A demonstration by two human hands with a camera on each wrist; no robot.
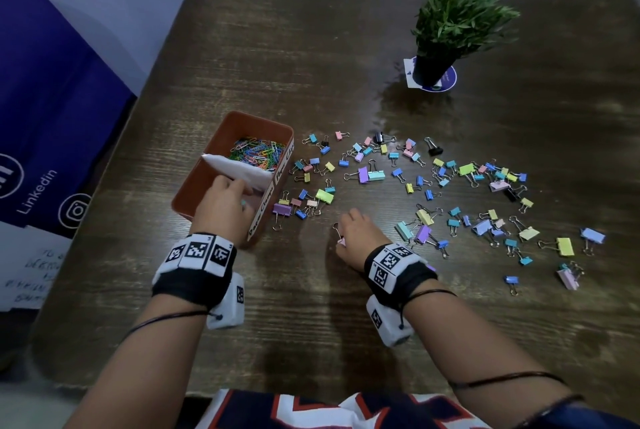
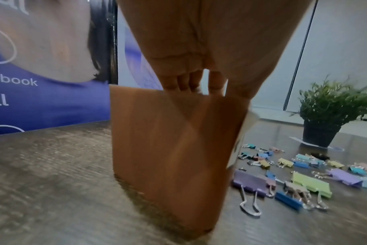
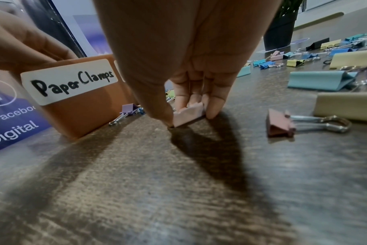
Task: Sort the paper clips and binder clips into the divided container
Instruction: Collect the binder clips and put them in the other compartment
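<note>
A person's right hand (image 3: 189, 79) pinches a small pink binder clip (image 3: 189, 114) between thumb and fingers, the clip resting on the dark wood-grain worktop (image 1: 311, 317) just in front of the divided container (image 1: 194, 193). The left hand (image 1: 223, 201) reaches over the orange container's near compartment, fingers curled down past its rim; what they grip, if anything, cannot be told. A white divider (image 1: 242, 170) splits the box: the far compartment holds a heap of coloured paper clips (image 1: 258, 153), and a handwritten label (image 3: 70, 81) on the near side reads "Paper Clamps". Dozens of pastel binder clips (image 1: 450, 193) lie scattered across the worktop to the right of the container, with a second pink clip (image 3: 281, 123) lying near the pinched one. A potted green plant (image 1: 457, 20) stands farther back, and a blue banner (image 1: 45, 89) rises beyond the worktop's left edge.
</note>
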